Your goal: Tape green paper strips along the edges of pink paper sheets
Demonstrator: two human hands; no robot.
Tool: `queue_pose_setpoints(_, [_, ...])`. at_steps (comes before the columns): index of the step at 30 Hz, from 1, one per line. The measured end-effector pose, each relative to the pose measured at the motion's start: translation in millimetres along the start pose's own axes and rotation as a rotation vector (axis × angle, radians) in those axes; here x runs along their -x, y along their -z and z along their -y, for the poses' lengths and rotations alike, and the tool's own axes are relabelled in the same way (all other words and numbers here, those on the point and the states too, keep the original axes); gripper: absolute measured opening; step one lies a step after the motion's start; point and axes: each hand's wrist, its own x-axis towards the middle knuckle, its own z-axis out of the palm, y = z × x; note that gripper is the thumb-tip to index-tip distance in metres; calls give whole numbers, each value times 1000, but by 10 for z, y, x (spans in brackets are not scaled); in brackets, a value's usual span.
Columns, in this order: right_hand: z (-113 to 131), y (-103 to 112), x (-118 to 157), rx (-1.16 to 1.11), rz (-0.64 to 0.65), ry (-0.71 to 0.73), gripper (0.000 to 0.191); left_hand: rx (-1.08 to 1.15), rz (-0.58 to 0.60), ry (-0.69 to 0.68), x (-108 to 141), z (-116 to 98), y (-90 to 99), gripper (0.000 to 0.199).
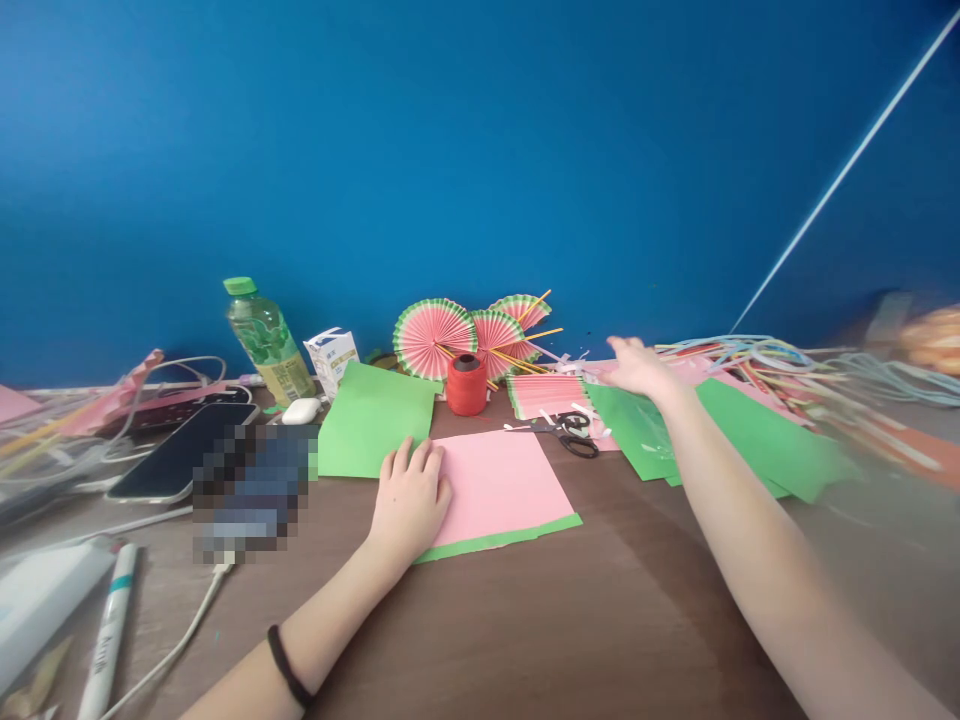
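Observation:
My left hand (409,500) lies flat with fingers spread on the left part of a pink sheet (499,485), which has a green strip (510,538) along its near edge. A green sheet (371,420) lies just behind that hand. My right hand (637,368) is reached out at the back right, over pink and green papers (637,430); what its fingers hold, if anything, is too small to make out. Black scissors (574,432) rest between the pink sheet and the papers. A red thread spool (466,385) stands behind the pink sheet.
Pleated watermelon-coloured fans (435,338) lean near the blue wall. At the left are a bottle (270,340), a small box (332,355), a white earphone case (301,411), a phone (184,452), cables and a marker (111,630). More green sheets (765,435) and thin strips lie at the right.

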Motion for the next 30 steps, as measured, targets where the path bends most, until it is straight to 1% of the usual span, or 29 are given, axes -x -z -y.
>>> queue_pose_setpoints(2, [-14,-102,1,-64,233,53,70,4,-2,4,-2,-4,8,40])
queue_pose_setpoints(3, [-8,-152,12,-94,327,78,72,4,-3,4,-3,-6,11,40])
queue_pose_setpoints(5, [18,-244,42,-117,458,92,80,4,-5,5,-7,-8,15,40])
queue_pose_setpoints(7, [39,-319,64,-107,535,107,85,3,-2,5,-10,-7,16,40])
queue_pose_setpoints(9, [46,-374,65,-88,506,140,83,-1,10,5,-12,-7,16,40])
queue_pose_setpoints(13, [50,-439,38,-62,333,188,79,-6,20,4,-15,-10,27,41])
queue_pose_setpoints(16, [53,-459,26,-55,257,204,75,-5,22,5,-16,-18,44,41])
queue_pose_setpoints(19, [17,-454,11,-58,197,197,60,-13,33,5,-17,-21,55,41])
queue_pose_setpoints(22, [-79,-414,-28,-80,160,192,44,-24,45,4,-18,-17,52,42])
queue_pose_setpoints(25, [-205,-343,-86,-165,69,137,40,-28,48,-2,-20,-13,42,42])
queue_pose_setpoints(30, [-370,-218,-145,-280,-90,8,45,-32,60,1,-31,-11,24,42])
